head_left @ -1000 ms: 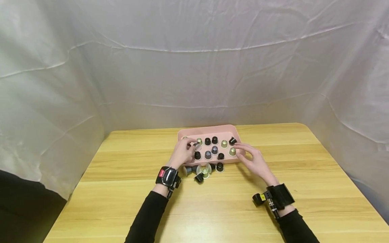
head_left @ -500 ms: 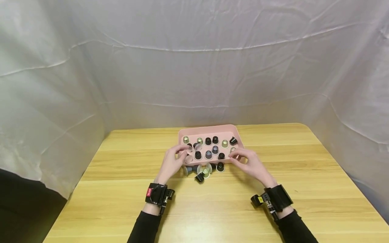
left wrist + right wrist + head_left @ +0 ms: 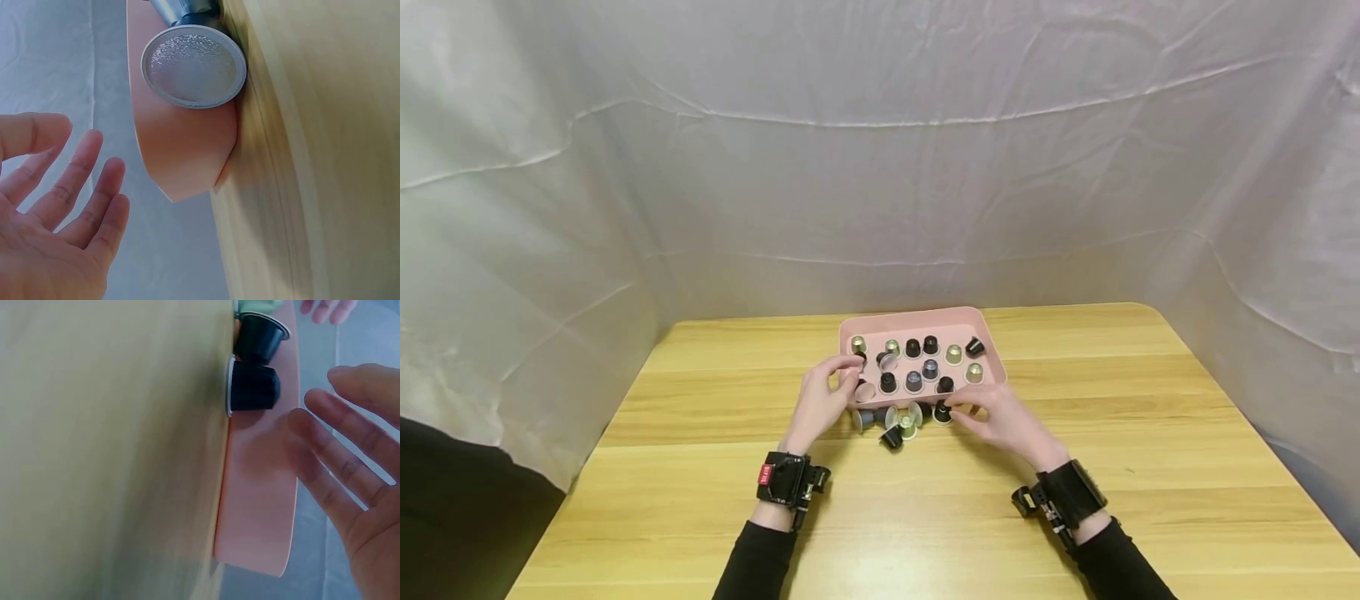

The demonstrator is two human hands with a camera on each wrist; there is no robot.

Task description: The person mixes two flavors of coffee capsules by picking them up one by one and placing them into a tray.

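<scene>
My left hand [image 3: 822,398] hovers at the left end of a shallow pink tray [image 3: 917,320], thumb and forefinger bent towards each other near a black coffee capsule [image 3: 860,357]. In the left wrist view its fingers are loosely spread, with nothing seen between them. My right hand [image 3: 1006,423] reaches in front of the tray, fingertips right at a black capsule [image 3: 942,414] standing on its rim. The right wrist view shows the fingers relaxed, just off that black capsule [image 3: 255,386]. Several green, blue and black capsules stand inside the tray, a few lying tipped.
More capsules cluster against the tray's front wall: a green capsule [image 3: 907,427], a tipped black capsule [image 3: 892,439] and a grey capsule [image 3: 863,421] on its side. The wooden table [image 3: 925,525] ends at a pale hanging sheet [image 3: 880,183].
My left hand has drawn back leftwards from over the tray. My right hand has moved left and nearer, from the green capsule at the tray's right end to the black capsule in front.
</scene>
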